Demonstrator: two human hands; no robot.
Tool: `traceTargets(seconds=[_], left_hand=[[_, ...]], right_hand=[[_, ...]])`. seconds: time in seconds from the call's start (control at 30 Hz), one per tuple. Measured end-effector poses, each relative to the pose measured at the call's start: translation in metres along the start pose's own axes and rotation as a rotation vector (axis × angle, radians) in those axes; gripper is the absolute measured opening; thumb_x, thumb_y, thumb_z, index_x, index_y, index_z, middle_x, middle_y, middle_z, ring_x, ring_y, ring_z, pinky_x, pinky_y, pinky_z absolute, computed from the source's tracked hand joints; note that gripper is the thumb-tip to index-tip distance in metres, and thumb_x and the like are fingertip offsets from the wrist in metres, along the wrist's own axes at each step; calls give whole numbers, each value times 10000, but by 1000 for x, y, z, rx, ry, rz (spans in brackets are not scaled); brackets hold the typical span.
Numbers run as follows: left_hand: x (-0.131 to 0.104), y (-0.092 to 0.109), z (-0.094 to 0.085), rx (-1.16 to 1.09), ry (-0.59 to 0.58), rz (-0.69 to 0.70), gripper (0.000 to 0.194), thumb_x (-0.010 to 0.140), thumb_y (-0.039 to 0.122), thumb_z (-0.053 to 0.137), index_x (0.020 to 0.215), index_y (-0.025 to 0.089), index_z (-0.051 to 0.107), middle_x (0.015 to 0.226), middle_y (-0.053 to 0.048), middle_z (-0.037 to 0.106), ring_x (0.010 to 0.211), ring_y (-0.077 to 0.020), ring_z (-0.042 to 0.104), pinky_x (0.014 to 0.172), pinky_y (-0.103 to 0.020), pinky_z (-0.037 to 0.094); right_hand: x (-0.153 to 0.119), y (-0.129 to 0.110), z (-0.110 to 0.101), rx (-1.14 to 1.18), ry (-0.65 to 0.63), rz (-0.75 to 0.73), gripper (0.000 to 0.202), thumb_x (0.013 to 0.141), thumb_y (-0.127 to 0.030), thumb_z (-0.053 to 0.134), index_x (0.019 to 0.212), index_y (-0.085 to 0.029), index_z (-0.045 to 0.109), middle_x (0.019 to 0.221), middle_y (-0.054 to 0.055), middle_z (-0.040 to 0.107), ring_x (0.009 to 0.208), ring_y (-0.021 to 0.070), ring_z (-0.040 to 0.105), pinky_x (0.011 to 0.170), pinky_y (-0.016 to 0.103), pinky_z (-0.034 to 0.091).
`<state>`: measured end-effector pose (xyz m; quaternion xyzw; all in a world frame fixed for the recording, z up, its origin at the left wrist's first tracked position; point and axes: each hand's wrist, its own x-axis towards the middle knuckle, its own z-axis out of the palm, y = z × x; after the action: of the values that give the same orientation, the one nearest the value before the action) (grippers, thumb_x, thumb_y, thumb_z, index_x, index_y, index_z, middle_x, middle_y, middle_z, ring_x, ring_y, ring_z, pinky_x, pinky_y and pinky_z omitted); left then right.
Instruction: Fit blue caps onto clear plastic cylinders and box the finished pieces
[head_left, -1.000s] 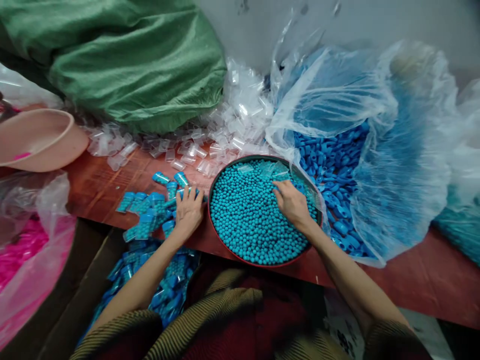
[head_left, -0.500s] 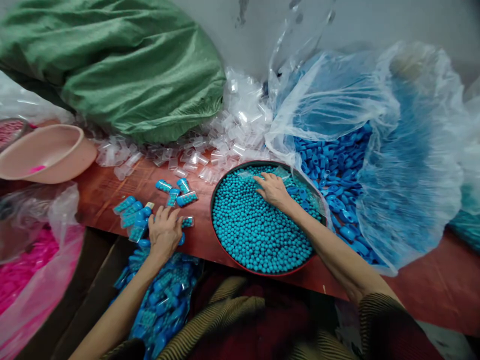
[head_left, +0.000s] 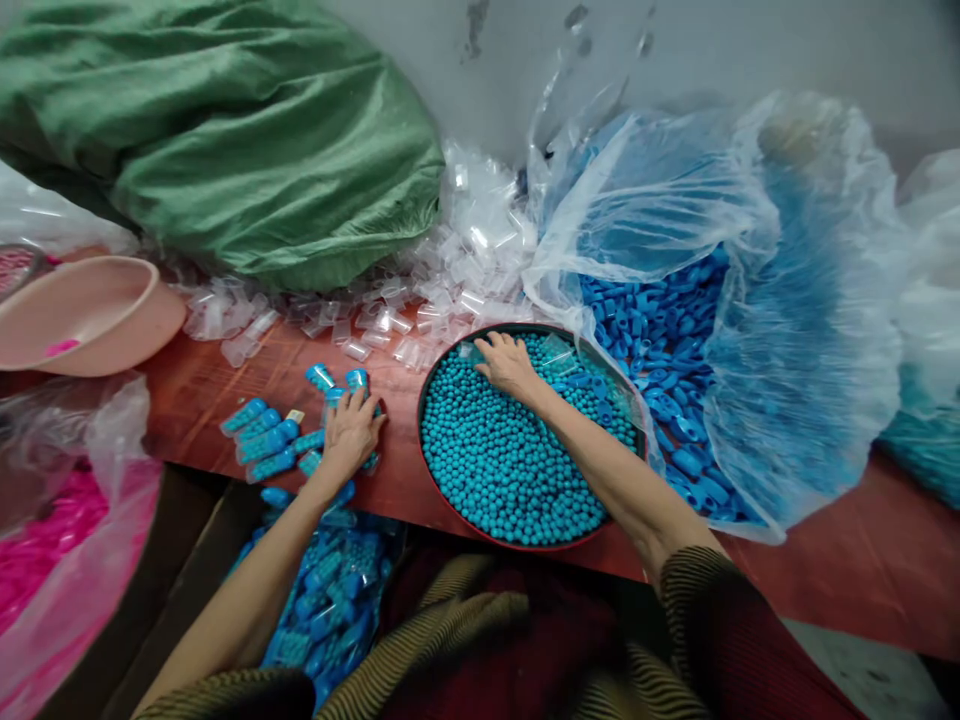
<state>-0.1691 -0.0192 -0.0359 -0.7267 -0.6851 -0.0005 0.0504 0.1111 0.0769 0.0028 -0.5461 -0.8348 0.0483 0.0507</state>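
Note:
My left hand lies palm down over several clear little bottles filled with blue beads, its fingers spread and partly covering them. Close to its fingertips is a filled bottle, and to its left a group of filled bottles with blue caps lies side by side. My right hand reaches over the far side of a round tray of turquoise beads, fingers apart. By its fingertips a clear empty container rests on the beads; another clear container and some blue caps lie to its right.
Clear empty containers are heaped along the wall beside a green sack. A plastic bag spills blue caps at right. At left stand a pink basin and a bag of pink parts. Filled bottles pile below the table edge.
My left hand has moved right and away from me, onto the right-hand group of filled bottles. Across the beads, my right hand has shifted left towards a clear container. The view has moved slightly.

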Motion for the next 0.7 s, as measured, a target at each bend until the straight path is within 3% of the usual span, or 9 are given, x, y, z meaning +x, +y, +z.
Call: traceTargets(seconds=[0.13,0.2,0.33,0.43,0.53,0.6,0.7], left_hand=[[-22,-5,-9,-53,43,-58,371,880,350,409,1136,153,590,1261,-170,555,1239,-371,409,970,-568,332],[-24,3,-18,-162,116,-64,375,876,343,416,1140,135,583,1199,-177,588,1218,-358,440,976,-554,342],[-9,52,-43,-610,195,50,415,865,342,459,1233,157,515,1205,-132,587,1126,-267,529,965,-440,418],[8,106,-55,-1076,52,105,496,831,361,522,1277,151,464,1295,-123,541,1100,-228,562,898,-361,482],[14,148,-58,-1412,-104,107,385,852,323,467,1181,133,531,1151,-98,638,1031,-193,607,900,-321,482],[11,161,-58,-1458,-172,118,317,849,301,461,1094,134,571,1038,-76,677,975,-181,627,892,-306,481],[7,159,-59,-1271,-184,95,276,835,289,485,1056,149,573,903,-51,686,862,-184,641,816,-311,495]], right_hand=[[-9,-2,12,30,-80,-129,324,917,-309,427,1200,-223,558,1133,122,608,1103,284,469,916,451,337],[-22,2,13,104,-54,-194,320,913,-312,450,1200,-239,570,1180,112,595,1155,281,447,961,467,299],[-49,9,6,416,108,-198,307,884,-306,527,1167,-222,610,1211,101,594,1161,242,476,993,423,304],[-69,3,-1,737,86,-201,248,878,-329,534,1043,-188,655,948,48,680,911,178,595,860,323,420],[-90,-7,-5,910,-31,-136,306,909,-377,452,867,-158,661,703,-9,640,655,124,577,644,233,447],[-101,-8,-10,830,-137,-109,328,916,-379,433,819,-163,660,657,-15,625,617,120,569,603,215,431],[-101,4,-22,498,-266,-50,253,892,-370,486,866,-208,679,773,14,684,747,162,622,672,236,438]])
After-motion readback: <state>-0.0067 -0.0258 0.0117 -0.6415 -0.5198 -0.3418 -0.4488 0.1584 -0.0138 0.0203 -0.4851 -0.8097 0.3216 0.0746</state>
